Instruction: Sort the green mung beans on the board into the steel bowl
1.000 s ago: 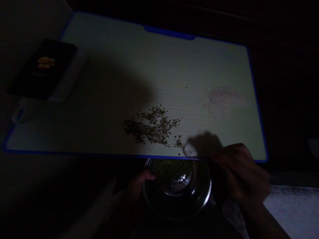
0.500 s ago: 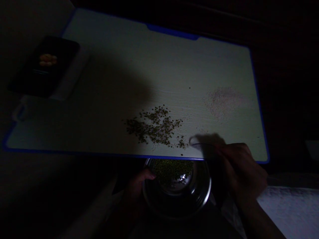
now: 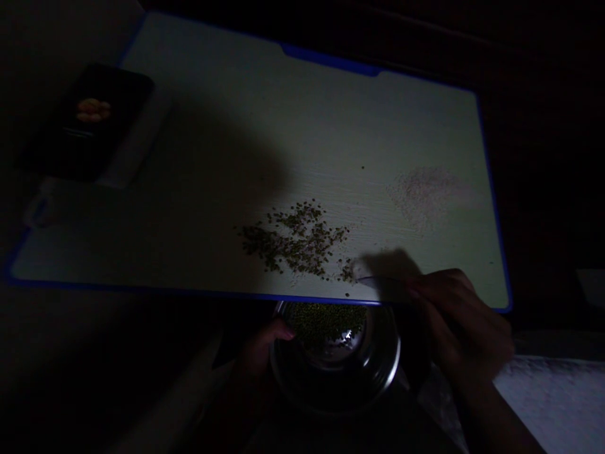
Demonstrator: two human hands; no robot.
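Green mung beans point(image 3: 302, 243) lie scattered with pale grains among them, near the front edge of a light board with a blue rim point(image 3: 165, 291). My right hand point(image 3: 466, 315) is closed on the handle of a thin metal spoon point(image 3: 378, 279); its tip touches or nearly touches the beans' right end. The dim light blurs the spoon's outline. Below the board's edge, my left hand point(image 3: 265, 343) grips the left rim of a round steel bowl point(image 3: 387, 378), thumb over the lip. More mung beans point(image 3: 326, 321) are inside that bowl, whose far side is hidden under the board.
A heap of pale, rice-like grains point(image 3: 425, 192) is spread on the board's right side. At the left stands a dark box point(image 3: 89, 126) with a round-food picture on top. One stray bean point(image 3: 363, 168) lies farther back. White textured fabric point(image 3: 558, 403) shows at lower right.
The spoon tip has shifted slightly left and toward me, up to the small cluster of beans. My left hand and the bowl have stayed put.
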